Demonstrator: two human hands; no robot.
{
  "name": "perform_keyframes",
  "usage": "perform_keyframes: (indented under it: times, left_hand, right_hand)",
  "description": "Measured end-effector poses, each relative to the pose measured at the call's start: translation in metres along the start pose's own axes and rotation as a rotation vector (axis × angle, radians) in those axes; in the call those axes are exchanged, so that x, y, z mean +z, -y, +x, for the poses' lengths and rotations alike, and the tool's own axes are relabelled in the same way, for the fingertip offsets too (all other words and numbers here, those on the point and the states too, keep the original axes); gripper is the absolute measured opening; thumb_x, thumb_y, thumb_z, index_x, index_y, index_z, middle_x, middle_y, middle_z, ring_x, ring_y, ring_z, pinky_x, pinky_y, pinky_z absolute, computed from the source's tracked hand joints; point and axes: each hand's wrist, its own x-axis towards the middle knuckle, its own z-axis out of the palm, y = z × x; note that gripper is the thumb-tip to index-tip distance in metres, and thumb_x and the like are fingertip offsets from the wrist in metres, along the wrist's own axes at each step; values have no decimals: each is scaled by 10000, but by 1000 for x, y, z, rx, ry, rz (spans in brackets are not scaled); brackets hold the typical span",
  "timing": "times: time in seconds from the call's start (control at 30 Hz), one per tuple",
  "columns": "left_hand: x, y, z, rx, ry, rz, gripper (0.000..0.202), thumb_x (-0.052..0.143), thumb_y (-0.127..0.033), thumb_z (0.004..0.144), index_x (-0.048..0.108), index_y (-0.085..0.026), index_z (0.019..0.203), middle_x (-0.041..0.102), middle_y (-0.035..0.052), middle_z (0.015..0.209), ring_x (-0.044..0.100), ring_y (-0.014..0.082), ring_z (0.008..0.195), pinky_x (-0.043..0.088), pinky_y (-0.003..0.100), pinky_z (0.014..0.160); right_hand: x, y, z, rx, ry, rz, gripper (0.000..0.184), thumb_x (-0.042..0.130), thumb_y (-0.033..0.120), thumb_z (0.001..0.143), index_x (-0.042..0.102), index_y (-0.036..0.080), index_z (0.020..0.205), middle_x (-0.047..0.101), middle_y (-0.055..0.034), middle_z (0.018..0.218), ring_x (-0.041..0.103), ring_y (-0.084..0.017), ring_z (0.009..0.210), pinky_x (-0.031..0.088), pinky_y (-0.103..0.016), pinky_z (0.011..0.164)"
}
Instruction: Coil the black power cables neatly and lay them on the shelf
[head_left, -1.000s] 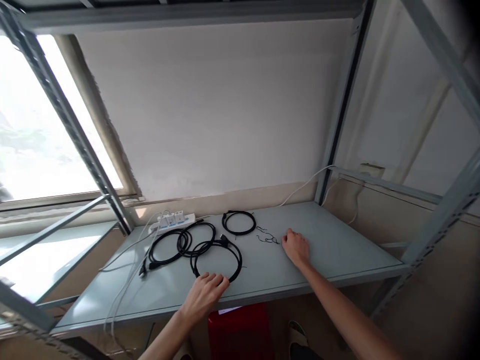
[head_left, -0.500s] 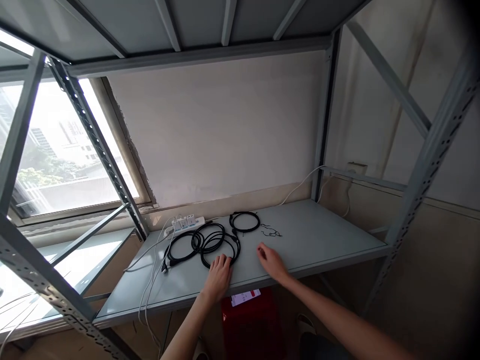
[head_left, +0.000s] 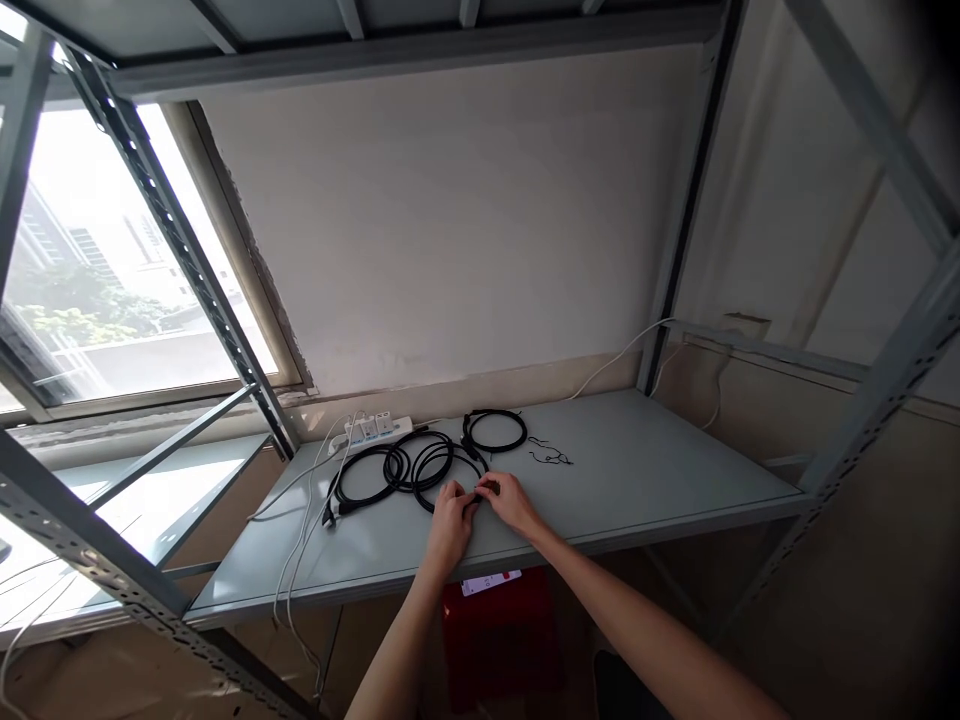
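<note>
Several black cable coils lie on a grey metal shelf (head_left: 660, 470). My left hand (head_left: 452, 522) and my right hand (head_left: 511, 500) meet at the near rim of the nearest coil (head_left: 447, 465), fingers curled and pinching the cable. Two more coils lie to its left (head_left: 360, 480) and one small coil (head_left: 493, 432) behind it. A few thin black wire ties (head_left: 550, 456) lie to the right of the small coil.
A white power strip (head_left: 373, 430) with white cords sits at the back left of the shelf, cords trailing off the front edge. Grey perforated rack posts stand left and right. A red box (head_left: 499, 630) is under the shelf. A window is at left.
My right hand has moved left from the wire ties to the nearest coil, joining my left hand on it. The camera has shifted, and the coil looks drawn tighter.
</note>
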Motion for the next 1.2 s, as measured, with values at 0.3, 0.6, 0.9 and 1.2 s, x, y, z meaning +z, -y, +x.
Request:
perform_keyframes:
  times: [0.3,0.6,0.9,1.2]
  left_hand:
    - [0,0,4,-76,-13,13,253,594,-190,941,778,-238,1108,588,61,973,532,217,963,452,355,885]
    - [-2,2,3,-101,-30,19,248,598,-182,937,783,-231,1096,600,63,962,547,221,955,456,361,884]
    - [0,5,2,-113,-27,72,236,578,-209,953,801,-243,1022,597,66,944,544,227,942,442,356,854]
    - [-5,0,3,-113,-9,76,274,577,-211,946,786,-244,1119,620,74,960,554,228,955,447,351,867]
  right_hand:
    - [7,-10,15,-105,57,-121,251,453,103,852,594,212,675,639,-44,824,559,-208,886,416,-306,806]
    - [3,5,1,-11,-168,118,312,610,525,890,511,240,810,587,18,744,539,-171,695,423,-282,669]
    - [5,1,-2,-40,-76,-45,259,739,415,767,559,231,732,603,26,660,542,-154,627,399,-261,604]
    - [8,-4,1,-34,-84,-37,105,632,303,821,660,214,772,695,-24,762,612,-177,697,439,-276,642]
